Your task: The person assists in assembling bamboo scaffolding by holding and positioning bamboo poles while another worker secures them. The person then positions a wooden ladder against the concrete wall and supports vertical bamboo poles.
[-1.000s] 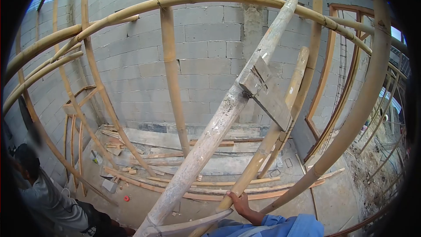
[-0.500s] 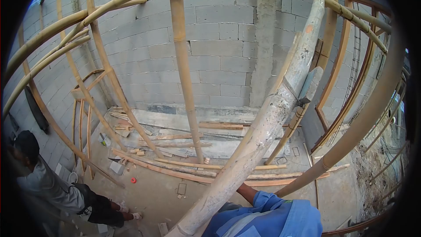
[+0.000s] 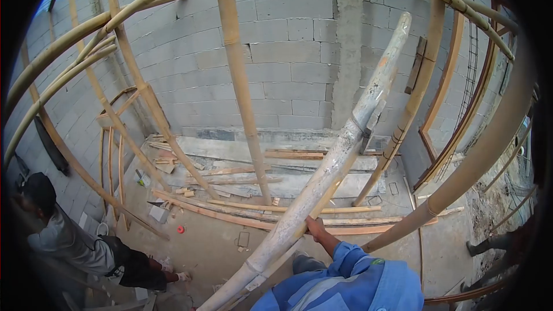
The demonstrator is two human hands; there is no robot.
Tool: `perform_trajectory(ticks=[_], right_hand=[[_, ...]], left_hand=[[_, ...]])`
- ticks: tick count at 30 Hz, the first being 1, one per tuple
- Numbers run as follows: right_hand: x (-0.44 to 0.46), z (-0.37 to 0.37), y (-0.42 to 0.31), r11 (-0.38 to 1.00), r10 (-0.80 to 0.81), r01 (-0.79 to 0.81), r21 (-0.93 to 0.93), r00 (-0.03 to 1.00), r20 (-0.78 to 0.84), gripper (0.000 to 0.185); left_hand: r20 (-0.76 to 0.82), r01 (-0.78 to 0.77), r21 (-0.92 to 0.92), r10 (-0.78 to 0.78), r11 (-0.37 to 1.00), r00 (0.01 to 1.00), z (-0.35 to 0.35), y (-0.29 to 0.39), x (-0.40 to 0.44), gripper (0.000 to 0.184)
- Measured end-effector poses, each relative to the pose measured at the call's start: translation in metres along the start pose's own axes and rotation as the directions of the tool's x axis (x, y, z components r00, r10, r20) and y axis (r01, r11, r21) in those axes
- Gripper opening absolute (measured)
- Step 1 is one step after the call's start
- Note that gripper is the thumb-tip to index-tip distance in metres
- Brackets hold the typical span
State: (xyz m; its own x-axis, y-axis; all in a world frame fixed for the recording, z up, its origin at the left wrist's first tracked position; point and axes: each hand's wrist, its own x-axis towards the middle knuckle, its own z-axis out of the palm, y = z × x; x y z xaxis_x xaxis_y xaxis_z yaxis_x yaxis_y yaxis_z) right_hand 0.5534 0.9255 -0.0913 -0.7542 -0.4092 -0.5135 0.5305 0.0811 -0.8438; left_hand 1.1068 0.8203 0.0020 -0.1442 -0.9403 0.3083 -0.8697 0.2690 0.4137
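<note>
1. By the right hand (image 3: pixel 314 227), in the lower centre of the frame, the thinner bamboo pole (image 3: pixel 333 187) appears to be grasped; the fingers are partly hidden.
2. The left hand is not shown, so its state cannot be told.
3. The thinner bamboo pole is mostly covered by a thicker, paint-spattered pole (image 3: pixel 321 173), which is tilted from the bottom centre toward the upper right of the frame.
4. Behind this paint-spattered pole, right of the centre, a flat board (image 3: pixel 374 122) is partly seen; a dark tie (image 3: pixel 367 133) is placed beside it.
5. The right arm is covered by a blue sleeve (image 3: pixel 360 262).
6. In the lower left, a person in a grey shirt (image 3: pixel 80 247) is seen; at the right edge, a leg (image 3: pixel 495 246) of another person is seen.
7. The background is filled by a grey block wall (image 3: pixel 282 75), crossed by an upright bamboo pole (image 3: pixel 239 69) left of the centre.
8. Long planks (image 3: pixel 213 216) are laid on the floor across the middle, and a small red object (image 3: pixel 180 229) is found below them, at the left.
</note>
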Motion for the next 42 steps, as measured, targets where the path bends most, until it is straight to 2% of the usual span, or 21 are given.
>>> perform_trajectory(ticks=[5,8,11,16,20,21,24,26,29,36,42], right_hand=[[0.045,0.007,-0.066,0.984,-0.153,0.146,-0.099,0.986,-0.067,0.058],[0.067,0.002,-0.132,0.962,-0.224,0.201,-0.186,0.968,-0.109,0.059],[0.103,-0.01,-0.187,0.948,-0.278,0.248,-0.198,0.951,-0.137,0.058],[0.163,-0.039,-0.281,0.898,-0.413,0.389,-0.205,0.906,-0.094,0.055],[0.218,-0.067,-0.364,0.872,-0.486,0.487,-0.047,0.873,0.028,0.056],[0.241,-0.08,-0.384,0.858,-0.501,0.508,-0.08,0.861,0.089,0.055],[0.267,-0.088,-0.449,0.795,-0.606,0.604,0.055,0.786,0.123,0.054],[0.286,-0.087,-0.485,0.739,-0.674,0.662,0.127,0.725,0.143,0.049],[0.294,-0.081,-0.537,0.679,-0.729,0.693,0.241,0.674,0.116,0.042],[0.29,-0.069,-0.66,0.583,-0.809,0.794,0.173,0.588,0.029,0.047],[0.295,-0.058,-0.704,0.521,-0.851,0.841,0.145,0.525,0.012,0.048]], left_hand=[[0.126,-0.021,0.031,0.017,0.999,0.992,0.015,0.044,0.039,0.03],[0.228,-0.134,0.084,0.112,0.987,0.967,0.027,0.083,0.058,0.041],[0.107,-0.111,0.047,0.105,0.993,0.989,0.046,0.149,0.077,0.042],[0.111,-0.083,-0.097,0.093,0.992,0.989,0.072,0.247,0.122,0.045],[0.239,0.011,-0.166,0.029,0.986,0.97,0.081,0.351,0.177,0.044],[0.222,-0.016,-0.195,0.06,0.981,0.973,0.097,0.365,0.192,0.052],[0.252,0.011,-0.198,0.04,0.98,0.967,0.101,0.437,0.24,0.05],[0.276,0.025,-0.276,0.054,0.961,0.96,0.106,0.469,0.27,0.051],[0.339,0.062,-0.375,0.075,0.925,0.938,0.103,0.511,0.312,0.054],[0.298,-0.024,-0.47,0.184,0.882,0.937,0.104,0.588,0.397,0.055],[0.252,-0.116,-0.58,0.313,0.806,0.916,0.157,0.598,0.442,0.051]])
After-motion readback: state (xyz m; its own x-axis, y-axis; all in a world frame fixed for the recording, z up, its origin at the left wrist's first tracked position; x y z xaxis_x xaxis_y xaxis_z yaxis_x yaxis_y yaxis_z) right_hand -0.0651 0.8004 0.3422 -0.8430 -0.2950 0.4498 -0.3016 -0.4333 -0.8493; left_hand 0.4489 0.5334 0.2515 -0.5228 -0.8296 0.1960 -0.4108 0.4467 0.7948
